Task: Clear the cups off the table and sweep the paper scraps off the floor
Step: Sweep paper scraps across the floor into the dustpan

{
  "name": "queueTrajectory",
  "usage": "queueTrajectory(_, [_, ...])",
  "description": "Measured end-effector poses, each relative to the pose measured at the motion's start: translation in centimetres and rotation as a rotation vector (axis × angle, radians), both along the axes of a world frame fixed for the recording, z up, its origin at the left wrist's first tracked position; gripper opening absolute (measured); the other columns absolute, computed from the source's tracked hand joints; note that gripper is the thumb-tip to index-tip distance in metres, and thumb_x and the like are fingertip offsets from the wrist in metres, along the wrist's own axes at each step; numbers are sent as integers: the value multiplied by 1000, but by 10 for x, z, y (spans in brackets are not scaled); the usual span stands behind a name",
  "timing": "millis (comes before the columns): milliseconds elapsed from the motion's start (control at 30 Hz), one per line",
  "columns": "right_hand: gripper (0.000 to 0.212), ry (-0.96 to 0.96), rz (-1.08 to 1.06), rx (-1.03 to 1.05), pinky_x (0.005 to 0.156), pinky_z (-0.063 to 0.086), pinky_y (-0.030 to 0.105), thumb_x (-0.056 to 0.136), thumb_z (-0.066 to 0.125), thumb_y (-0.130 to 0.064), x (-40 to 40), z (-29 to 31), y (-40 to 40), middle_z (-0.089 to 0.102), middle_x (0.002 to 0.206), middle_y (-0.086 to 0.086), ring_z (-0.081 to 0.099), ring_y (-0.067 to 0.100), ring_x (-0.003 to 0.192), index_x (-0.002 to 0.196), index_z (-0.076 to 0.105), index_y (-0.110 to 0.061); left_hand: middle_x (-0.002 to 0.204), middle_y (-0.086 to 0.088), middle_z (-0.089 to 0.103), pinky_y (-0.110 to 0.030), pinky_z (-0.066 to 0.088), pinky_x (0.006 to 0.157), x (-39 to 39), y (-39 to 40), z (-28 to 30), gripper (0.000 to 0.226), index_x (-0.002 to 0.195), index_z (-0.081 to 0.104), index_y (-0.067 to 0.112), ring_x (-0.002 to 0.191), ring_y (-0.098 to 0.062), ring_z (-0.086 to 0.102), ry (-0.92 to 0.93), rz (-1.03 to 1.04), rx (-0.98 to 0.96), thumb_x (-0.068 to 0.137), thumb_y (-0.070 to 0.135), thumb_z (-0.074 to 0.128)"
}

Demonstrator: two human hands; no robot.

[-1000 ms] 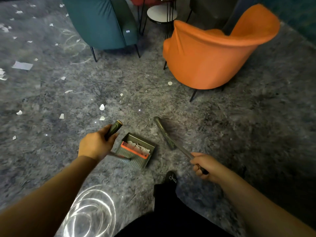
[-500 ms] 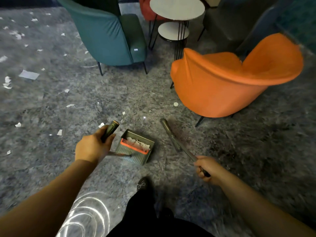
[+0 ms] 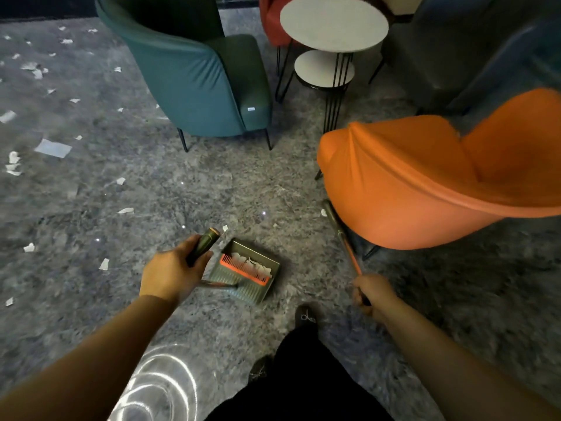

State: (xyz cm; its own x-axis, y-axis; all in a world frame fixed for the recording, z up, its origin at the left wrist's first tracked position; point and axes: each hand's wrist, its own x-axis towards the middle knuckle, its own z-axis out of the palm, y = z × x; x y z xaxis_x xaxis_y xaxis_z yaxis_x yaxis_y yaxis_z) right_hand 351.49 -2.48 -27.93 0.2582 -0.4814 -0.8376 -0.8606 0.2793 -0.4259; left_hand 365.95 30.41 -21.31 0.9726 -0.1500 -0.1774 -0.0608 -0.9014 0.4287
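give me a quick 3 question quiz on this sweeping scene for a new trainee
1. True or false: the dustpan already holds paper scraps.
2. Multiple choice: the broom head reaches toward which chair? A) the teal chair B) the orange chair C) a black stool
3. Fill in: the left hand grips the dustpan's ____.

Key: 1 true. 2 B; the right hand holds the broom's handle, with its head by that chair's base. 3 handle.

Probably lounge or waiting area: upholstered armchairs (image 3: pixel 197 80) around nested round side tables (image 3: pixel 334 22), grey carpet (image 3: pixel 182 183).
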Motion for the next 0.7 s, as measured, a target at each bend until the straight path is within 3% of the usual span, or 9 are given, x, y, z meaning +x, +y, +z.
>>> queueTrajectory(133, [36, 60, 58, 13, 42, 23, 25, 91, 43, 2, 50, -5, -35, 42, 50, 12, 36, 22, 45, 55, 43, -5, 106, -11, 72, -36, 52, 77, 29, -15, -3, 50, 132, 58, 31, 99, -33, 66, 17, 21, 14, 86, 47, 65])
queueTrajectory(333, [38, 103, 97, 28, 37, 27, 22, 92, 42, 1, 106, -22, -75, 42, 53, 12, 39, 24, 49, 55, 42, -4, 106, -15, 71, -37, 50, 78, 56, -50, -5, 51, 135, 55, 31, 98, -36, 65, 36, 52, 110, 87, 45, 64])
queueTrajectory(500, [34, 112, 121, 28, 48, 24, 30, 92, 41, 0, 141, -36, -88, 41, 53, 14, 36, 24, 49, 59, 44, -4, 105, -14, 71, -38, 51, 78, 64, -68, -12, 49, 133, 56, 33, 98, -36, 65, 48, 104, 118, 86, 46, 64])
queueTrajectory(700, [21, 135, 239, 96, 35, 20, 17, 96, 40, -4, 177, -35, -100, 44, 61, 10, 38, 18, 50, 77, 48, -5, 102, -14, 72, -40, 53, 78, 69, -81, -18, 49, 132, 57, 33, 96, -38, 66, 51, 146, 124, 86, 47, 65])
